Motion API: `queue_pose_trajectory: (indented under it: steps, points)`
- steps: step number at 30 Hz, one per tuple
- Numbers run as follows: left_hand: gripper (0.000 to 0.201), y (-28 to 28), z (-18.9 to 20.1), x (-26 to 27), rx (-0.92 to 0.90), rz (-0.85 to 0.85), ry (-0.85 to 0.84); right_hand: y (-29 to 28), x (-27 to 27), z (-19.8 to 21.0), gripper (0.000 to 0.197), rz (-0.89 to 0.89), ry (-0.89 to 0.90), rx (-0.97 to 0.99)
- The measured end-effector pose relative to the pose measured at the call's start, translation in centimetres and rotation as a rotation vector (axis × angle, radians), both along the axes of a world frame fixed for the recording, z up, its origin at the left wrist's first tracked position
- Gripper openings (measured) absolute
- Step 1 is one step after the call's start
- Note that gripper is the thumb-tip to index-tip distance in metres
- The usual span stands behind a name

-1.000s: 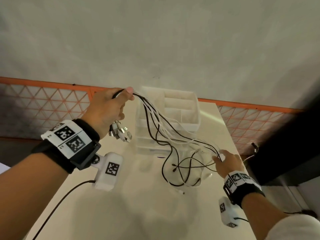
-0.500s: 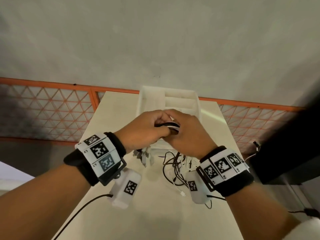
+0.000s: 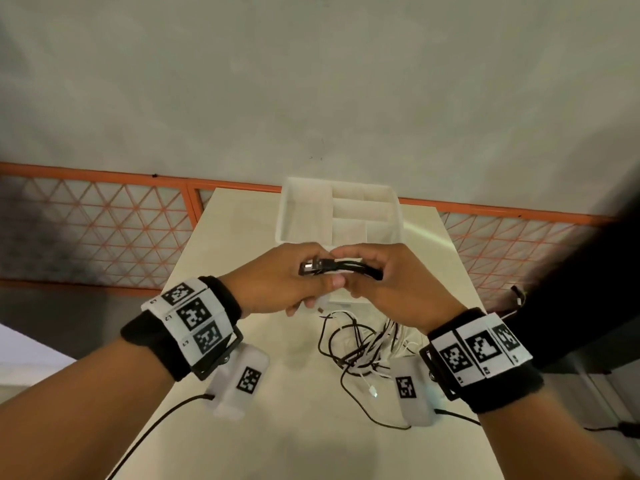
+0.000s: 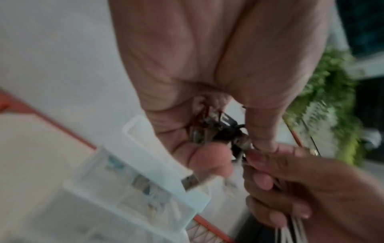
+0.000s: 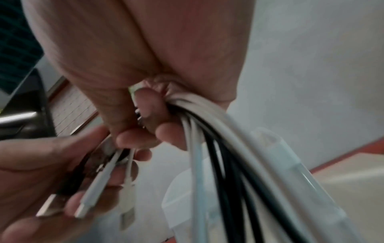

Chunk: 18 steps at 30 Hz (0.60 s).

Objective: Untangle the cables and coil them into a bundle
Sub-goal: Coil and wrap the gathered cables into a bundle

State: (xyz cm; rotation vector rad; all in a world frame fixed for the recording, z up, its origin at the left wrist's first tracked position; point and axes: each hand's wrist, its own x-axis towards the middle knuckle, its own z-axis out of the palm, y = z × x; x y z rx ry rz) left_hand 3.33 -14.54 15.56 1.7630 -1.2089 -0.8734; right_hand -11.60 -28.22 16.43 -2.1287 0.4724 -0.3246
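Observation:
Both hands meet above the table, in front of the white organiser. My left hand (image 3: pixel 294 282) grips the plug ends of several black and white cables (image 3: pixel 341 266); USB plugs (image 5: pixel 83 202) stick out past its fingers. My right hand (image 3: pixel 381 282) has its fingers curled round the same cable bundle (image 5: pixel 218 148) just beside the left. From the hands the loose cable lengths (image 3: pixel 360 344) hang down in a tangled heap on the table, one white plug (image 3: pixel 373 393) lying at the near edge of the heap.
A white compartmented organiser box (image 3: pixel 304 209) stands at the far middle of the cream table (image 3: pixel 277 427). An orange lattice railing (image 3: pixel 93 230) runs behind the table. A dark object (image 3: pixel 571 289) sits at the right edge.
My hands came together from apart: the left dropped from the upper left, the right rose from the table. The cables, once stretched between them, now hang slack in a heap.

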Motion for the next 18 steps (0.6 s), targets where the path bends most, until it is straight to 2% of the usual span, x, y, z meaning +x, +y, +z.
queue_pose_trajectory:
  steps: [3, 5, 7, 10, 13, 18]
  points:
    - [0.066, -0.1, 0.0, 0.3, -0.075, 0.149, 0.39, -0.2, -0.7, -0.1, 0.022, -0.037, -0.114, 0.201]
    - [0.083, -0.3, -0.5, 0.4, -0.051, 0.202, 0.616, -0.1, -1.1, -0.2, 0.024, -0.037, -0.147, 0.306]
    - [0.089, -0.6, -1.0, 0.0, -0.017, 0.192, 0.782, 0.2, -1.3, -0.3, 0.026, -0.03, -0.178, 0.365]
    - [0.087, -1.1, -0.8, -1.1, -0.067, 0.222, 0.947, 0.5, -1.0, -0.6, 0.031, -0.006, -0.243, 0.354]
    - [0.082, -1.6, -0.3, -1.5, -0.113, 0.328, 0.972, 0.5, -1.0, -0.8, 0.031, -0.023, -0.227, 0.247]
    - [0.077, -2.2, 0.5, -1.8, -0.069, 0.325, 0.725, 0.8, -0.8, -1.1, 0.032, 0.003, -0.129, 0.062]
